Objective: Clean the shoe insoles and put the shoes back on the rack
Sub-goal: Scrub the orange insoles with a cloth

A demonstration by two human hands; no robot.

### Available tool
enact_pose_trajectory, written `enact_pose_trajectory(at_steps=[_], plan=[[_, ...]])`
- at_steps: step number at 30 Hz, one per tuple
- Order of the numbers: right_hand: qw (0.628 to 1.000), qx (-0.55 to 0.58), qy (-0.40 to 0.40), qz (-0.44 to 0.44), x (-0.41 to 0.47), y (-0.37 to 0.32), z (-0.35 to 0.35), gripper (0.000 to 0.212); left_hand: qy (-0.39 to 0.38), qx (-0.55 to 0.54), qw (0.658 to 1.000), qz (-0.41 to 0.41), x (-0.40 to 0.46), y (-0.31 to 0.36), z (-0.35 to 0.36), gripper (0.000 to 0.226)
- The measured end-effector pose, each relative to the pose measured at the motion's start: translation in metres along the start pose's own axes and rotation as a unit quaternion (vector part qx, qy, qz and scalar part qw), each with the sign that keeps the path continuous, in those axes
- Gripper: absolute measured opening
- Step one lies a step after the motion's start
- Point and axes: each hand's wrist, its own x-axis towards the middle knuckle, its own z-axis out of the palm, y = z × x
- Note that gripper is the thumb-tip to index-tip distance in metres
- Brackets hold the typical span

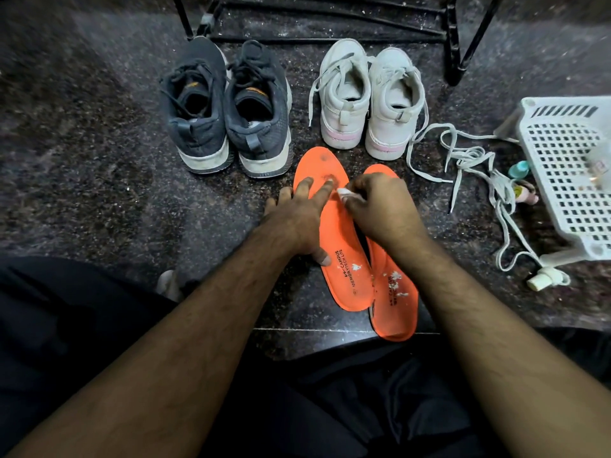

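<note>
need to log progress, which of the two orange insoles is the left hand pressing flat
The left insole, the one lying nearer the dark shoes: the left hand presses it flat. The right insole lies under the right hand.

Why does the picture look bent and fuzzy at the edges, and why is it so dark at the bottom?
Head view: the wide-angle lens bows the rack legs and stretches the forearms; corners smear, so the white basket looks soft; the centre stays sharp, with print readable on the orange insoles under the left hand and right hand; the bottom is dark clothing in shadow.
</note>
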Motion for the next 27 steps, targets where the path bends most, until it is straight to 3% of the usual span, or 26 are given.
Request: enact_pose_trajectory(at_steps=[5, 9, 10, 11, 14, 16, 19, 21, 24, 26, 27], plan=[[0.992, -0.082, -0.059, -0.071, -0.009, -0.016, 0.020, 0.019, 0.005, -0.025, 1.000, -0.002, 0.001, -0.001, 0.002, 0.147], [0.968, -0.064, -0.230, -0.076, -0.018, -0.018, 0.006, 0.010, 0.009, -0.014, 1.000, 0.000, 0.000, -0.002, 0.003, 0.150], [0.970, -0.037, -0.232, -0.058, -0.017, -0.013, 0.003, 0.007, 0.006, -0.014, 1.000, 0.002, 0.000, -0.002, 0.003, 0.149], [0.980, -0.004, -0.197, -0.040, -0.014, -0.008, 0.000, 0.002, 0.001, -0.017, 1.000, 0.004, 0.001, -0.002, 0.002, 0.149], [0.999, 0.024, 0.027, 0.000, 0.001, 0.008, -0.005, 0.015, -0.008, -0.017, 1.000, 0.008, 0.001, -0.003, -0.002, 0.149], [0.998, -0.003, 0.062, -0.019, 0.009, 0.009, 0.001, 0.022, -0.007, -0.017, 1.000, 0.010, 0.001, -0.004, -0.002, 0.150], [0.997, -0.038, -0.018, -0.068, 0.007, 0.000, 0.021, 0.024, -0.010, -0.020, 1.000, 0.013, 0.001, -0.005, 0.001, 0.153], [0.989, -0.058, -0.080, -0.107, -0.001, -0.009, 0.028, 0.014, -0.022, -0.030, 0.999, 0.016, 0.001, -0.008, 0.002, 0.155], [0.972, -0.038, -0.168, -0.158, -0.005, -0.013, 0.021, 0.029, -0.028, -0.031, 0.999, 0.024, 0.001, -0.012, 0.002, 0.156], [0.966, -0.034, -0.207, -0.153, -0.001, -0.007, 0.014, 0.011, -0.024, -0.043, 0.998, 0.036, 0.003, -0.016, 0.001, 0.156], [0.969, -0.037, -0.199, -0.139, 0.002, -0.003, 0.012, 0.019, -0.026, -0.056, 0.997, 0.044, 0.006, -0.020, 0.000, 0.155]])
